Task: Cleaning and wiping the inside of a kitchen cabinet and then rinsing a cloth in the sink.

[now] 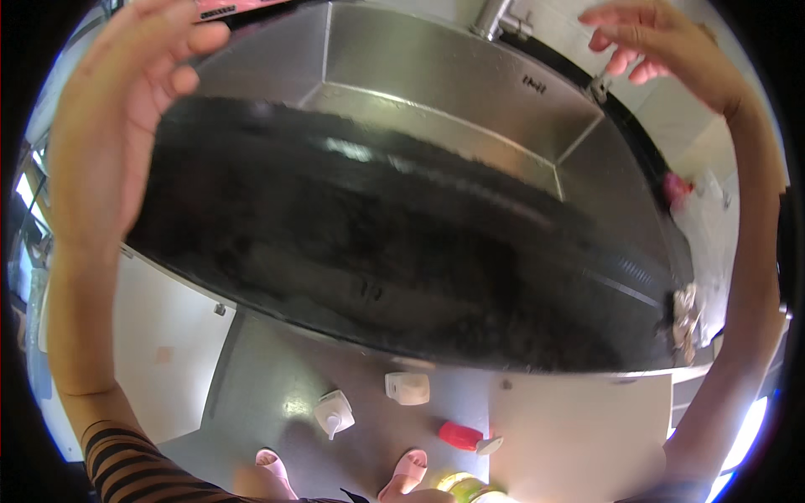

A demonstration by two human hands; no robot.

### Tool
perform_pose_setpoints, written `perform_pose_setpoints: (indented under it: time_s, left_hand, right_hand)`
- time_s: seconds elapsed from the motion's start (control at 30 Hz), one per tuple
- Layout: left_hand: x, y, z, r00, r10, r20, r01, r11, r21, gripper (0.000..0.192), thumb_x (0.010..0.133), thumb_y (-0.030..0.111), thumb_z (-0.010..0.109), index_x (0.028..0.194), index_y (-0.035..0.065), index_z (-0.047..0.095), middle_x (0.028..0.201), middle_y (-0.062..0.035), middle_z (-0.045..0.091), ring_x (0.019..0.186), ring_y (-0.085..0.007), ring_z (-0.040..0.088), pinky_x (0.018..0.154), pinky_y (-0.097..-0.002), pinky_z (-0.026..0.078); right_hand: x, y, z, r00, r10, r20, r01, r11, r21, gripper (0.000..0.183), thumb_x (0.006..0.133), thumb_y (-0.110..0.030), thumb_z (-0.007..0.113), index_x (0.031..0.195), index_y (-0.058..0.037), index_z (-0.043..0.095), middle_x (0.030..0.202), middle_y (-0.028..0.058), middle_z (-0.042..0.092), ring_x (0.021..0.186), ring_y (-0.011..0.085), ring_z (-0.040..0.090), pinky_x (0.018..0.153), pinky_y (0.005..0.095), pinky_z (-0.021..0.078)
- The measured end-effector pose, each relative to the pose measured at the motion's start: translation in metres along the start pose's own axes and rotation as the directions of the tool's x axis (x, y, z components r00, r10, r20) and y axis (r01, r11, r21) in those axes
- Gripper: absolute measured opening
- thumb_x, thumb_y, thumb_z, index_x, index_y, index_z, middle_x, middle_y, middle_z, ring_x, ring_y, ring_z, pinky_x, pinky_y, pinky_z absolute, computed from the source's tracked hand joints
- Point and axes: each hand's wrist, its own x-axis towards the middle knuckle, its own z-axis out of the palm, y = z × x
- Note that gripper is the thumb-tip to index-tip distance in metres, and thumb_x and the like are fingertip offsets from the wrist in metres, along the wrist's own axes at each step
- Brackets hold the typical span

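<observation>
My left hand (113, 119) is raised at the upper left, empty, with its fingers apart and the palm turned to the right. At the upper right my right hand (660, 47) hangs in the air beside the faucet, holding nothing, its fingers loosely bent and spread. Between my forearms lies a dark, wet-looking counter edge (352, 232), and behind it a stainless steel sink basin (440, 75). The metal faucet (494, 19) stands at the sink's far rim.
A clear plastic bag (707, 245) and a pink-red item (678, 188) lie right of the sink. Below, a white pump bottle (334, 414), a white container (407, 388) and a red bottle (462, 436) are near my pink slippers. Cabinet doors (170, 346) stand open.
</observation>
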Motion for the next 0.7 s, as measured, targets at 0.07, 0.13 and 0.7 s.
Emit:
perform_pose_setpoints:
  time_s: [0.07, 0.13, 0.7]
  left_hand:
    - [-0.009, -0.003, 0.015, 0.999, -0.048, -0.006, 0.048, 0.999, 0.004, 0.039, 0.087, 0.015, 0.044, 0.119, -0.0064, 0.043, 0.127, -0.0127, 0.043, 0.091, -0.0080, 0.051, 0.070, -0.0177, 0.038]
    - [-0.012, 0.014, 0.017, 0.999, 0.021, -0.044, -0.016, 0.994, 0.106, 0.038, 0.085, 0.014, 0.046, 0.119, -0.0040, 0.045, 0.127, -0.0135, 0.042, 0.086, -0.0090, 0.053, 0.068, -0.0186, 0.039]
    - [-0.001, 0.030, 0.017, 0.998, 0.042, 0.040, -0.050, 0.971, 0.235, 0.039, 0.075, 0.004, 0.051, 0.114, 0.0041, 0.048, 0.124, -0.0153, 0.044, 0.090, -0.0245, 0.058, 0.075, -0.0330, 0.049]
  right_hand:
    - [0.031, 0.033, 0.010, 0.990, -0.141, -0.001, 0.140, 0.981, 0.131, 0.045, 0.087, -0.026, 0.048, 0.121, 0.0017, 0.041, 0.099, 0.0121, 0.059, 0.081, 0.0166, 0.060, 0.070, 0.0261, 0.0484]
    - [0.033, 0.036, 0.008, 0.966, -0.256, 0.035, 0.221, 0.888, 0.402, 0.047, 0.089, -0.036, 0.044, 0.120, -0.0014, 0.043, 0.094, 0.0076, 0.059, 0.076, 0.0115, 0.059, 0.065, 0.0217, 0.0478]
    - [-0.068, -0.073, 0.003, 0.951, -0.288, 0.116, -0.275, -0.610, 0.743, 0.080, 0.085, -0.061, 0.022, 0.128, 0.0068, 0.028, 0.131, 0.0230, 0.034, 0.119, 0.0358, 0.037, 0.094, 0.0451, 0.0335]
